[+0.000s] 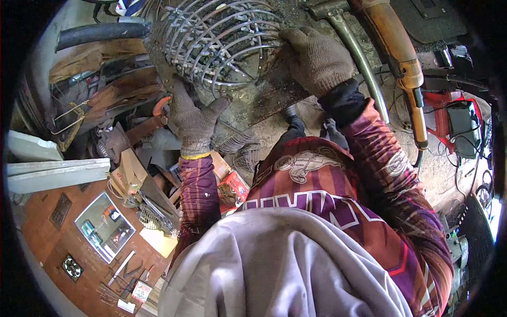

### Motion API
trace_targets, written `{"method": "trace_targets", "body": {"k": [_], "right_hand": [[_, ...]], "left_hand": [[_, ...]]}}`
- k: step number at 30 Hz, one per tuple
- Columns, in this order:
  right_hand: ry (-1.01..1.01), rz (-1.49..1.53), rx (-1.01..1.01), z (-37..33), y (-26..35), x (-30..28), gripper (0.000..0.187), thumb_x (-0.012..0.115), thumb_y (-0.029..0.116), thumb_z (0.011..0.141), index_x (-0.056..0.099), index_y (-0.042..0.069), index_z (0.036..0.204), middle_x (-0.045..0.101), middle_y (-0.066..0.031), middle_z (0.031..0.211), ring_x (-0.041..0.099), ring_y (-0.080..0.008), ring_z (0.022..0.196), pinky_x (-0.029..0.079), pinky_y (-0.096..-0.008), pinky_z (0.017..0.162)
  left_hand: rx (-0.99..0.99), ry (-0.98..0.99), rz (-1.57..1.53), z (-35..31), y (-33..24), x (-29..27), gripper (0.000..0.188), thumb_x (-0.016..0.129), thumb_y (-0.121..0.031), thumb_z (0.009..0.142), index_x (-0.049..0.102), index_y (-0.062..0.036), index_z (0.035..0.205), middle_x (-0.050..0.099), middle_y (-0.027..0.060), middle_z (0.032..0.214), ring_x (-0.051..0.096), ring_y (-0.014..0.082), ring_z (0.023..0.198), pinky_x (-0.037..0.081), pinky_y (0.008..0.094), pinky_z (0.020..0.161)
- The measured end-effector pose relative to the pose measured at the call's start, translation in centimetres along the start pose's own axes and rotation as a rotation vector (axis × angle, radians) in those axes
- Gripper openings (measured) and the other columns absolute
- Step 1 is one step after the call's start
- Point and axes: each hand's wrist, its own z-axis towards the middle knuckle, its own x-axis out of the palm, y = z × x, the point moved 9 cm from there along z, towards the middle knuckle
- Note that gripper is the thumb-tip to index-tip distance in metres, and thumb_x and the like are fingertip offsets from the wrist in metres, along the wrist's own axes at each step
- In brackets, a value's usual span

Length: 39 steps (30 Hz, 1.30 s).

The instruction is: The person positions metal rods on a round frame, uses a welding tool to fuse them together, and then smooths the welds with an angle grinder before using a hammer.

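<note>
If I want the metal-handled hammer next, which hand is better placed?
Likely the right hand: it is right beside the hammer. The left hand is farther off, by the coiled wire frame's lower-left edge.

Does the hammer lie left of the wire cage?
No: the hammer lies to the right of the wire cage, beside the orange power tool.

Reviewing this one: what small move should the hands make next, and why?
Probably close the left hand on the near edge of the wire frame to steady it: its thumb stands spread beside that edge, and the right hand is at the frame's right side, though whether it grips is unclear.
</note>
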Motion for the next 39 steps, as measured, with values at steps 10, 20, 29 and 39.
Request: {"method": "trace_targets", "body": {"k": [10, 20, 29, 39], "right_hand": [[-0.002, 0.007, 0.004, -0.2, 0.0, -0.2, 0.034, 0.063, 0.04, 0.098, 0.069, 0.02, 0.124, 0.071, -0.0122, 0.108, 0.069, -0.0373, 0.099, 0.056, -0.0476, 0.081], [0.078, 0.031, -0.002, 0.4, 0.4, -0.3, 0.041, 0.063, 0.04, 0.097, 0.064, 0.016, 0.132, 0.069, -0.0161, 0.114, 0.066, -0.0386, 0.109, 0.053, -0.0477, 0.092], [0.092, -0.01, -0.037, 0.4, 0.5, 0.0, 0.046, 0.064, 0.044, 0.096, 0.065, 0.012, 0.13, 0.067, -0.0179, 0.118, 0.065, -0.04, 0.109, 0.053, -0.0492, 0.092], [0.092, 0.04, -0.052, 0.8, 0.2, 1.0, 0.038, 0.063, 0.04, 0.096, 0.069, 0.01, 0.121, 0.07, -0.0186, 0.107, 0.067, -0.0405, 0.101, 0.053, -0.051, 0.087]], "left_hand": [[0.184, -0.115, 0.036, -0.2, 0.4, -0.6, 0.112, 0.097, -0.049, 0.06, 0.045, 0.0019, 0.146, 0.065, 0.0183, 0.131, 0.066, 0.0323, 0.116, 0.051, 0.0411, 0.1], [0.124, -0.065, 0.484, -2.8, -3.2, 0.2, 0.042, 0.08, -0.046, 0.085, 0.069, -0.0058, 0.09, 0.069, 0.0156, 0.094, 0.066, 0.0373, 0.087, 0.049, 0.0489, 0.074], [0.19, -0.111, 0.628, -3.4, -4.2, 1.2, 0.042, 0.062, -0.042, 0.1, 0.067, -0.0055, 0.08, 0.067, 0.02, 0.077, 0.065, 0.0419, 0.074, 0.048, 0.0518, 0.07], [0.3, -0.142, 0.605, -3.4, -4.4, 1.5, 0.032, 0.066, -0.033, 0.097, 0.067, -0.0044, 0.081, 0.065, 0.0211, 0.08, 0.062, 0.0437, 0.075, 0.048, 0.0533, 0.072]]}}
